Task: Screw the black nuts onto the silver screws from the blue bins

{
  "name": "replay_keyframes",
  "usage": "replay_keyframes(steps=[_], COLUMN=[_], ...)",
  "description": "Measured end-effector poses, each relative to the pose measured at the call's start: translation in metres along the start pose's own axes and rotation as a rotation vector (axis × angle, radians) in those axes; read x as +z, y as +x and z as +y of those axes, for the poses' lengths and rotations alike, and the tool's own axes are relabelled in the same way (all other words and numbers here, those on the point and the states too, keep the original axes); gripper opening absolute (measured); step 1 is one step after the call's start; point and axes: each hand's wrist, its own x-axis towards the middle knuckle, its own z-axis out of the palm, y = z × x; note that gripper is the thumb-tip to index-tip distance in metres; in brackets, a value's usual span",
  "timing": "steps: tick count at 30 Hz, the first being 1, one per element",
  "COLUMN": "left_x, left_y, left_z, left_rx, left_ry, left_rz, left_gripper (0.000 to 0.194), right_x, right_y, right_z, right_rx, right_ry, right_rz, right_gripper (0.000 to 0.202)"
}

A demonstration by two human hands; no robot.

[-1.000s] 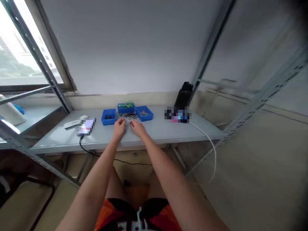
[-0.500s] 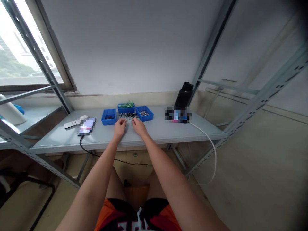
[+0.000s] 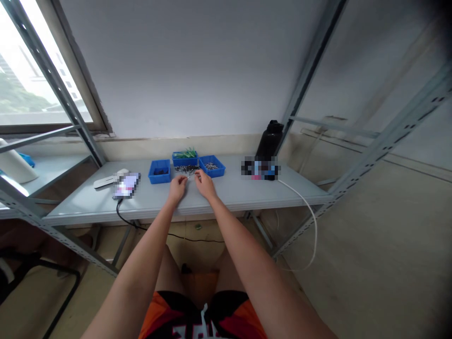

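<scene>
Both forearms stretch out over the grey shelf. The left hand and right hand rest side by side, fingers curled narrow at the near edge of a loose pile of small dark parts; whether either pinches one is too small to tell. Much of the pile lies unsorted. Behind it stand three blue bins, one holding green pieces. Nothing blocks the reach. A black bottle stands well right; a cabled phone lies left.
</scene>
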Motion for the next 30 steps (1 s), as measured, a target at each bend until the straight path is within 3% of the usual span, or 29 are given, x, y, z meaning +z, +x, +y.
replay_keyframes(steps=[14,30], left_x=[0.0003,-0.0014], left_y=[-0.0008,-0.0041], left_z=[-0.0010,0.0055], left_rx=[-0.002,-0.062], left_ry=[0.027,0.002], left_rz=[0.002,0.041], left_gripper=[0.015,0.024], right_x=[0.0026,-0.0011], right_y=[0.0028,0.0027], right_z=[0.0063,0.0033], right_rx=[-0.078,-0.062], right_ry=[0.064,0.018], right_rz=[-0.071,-0.049], right_gripper=[0.024,0.025])
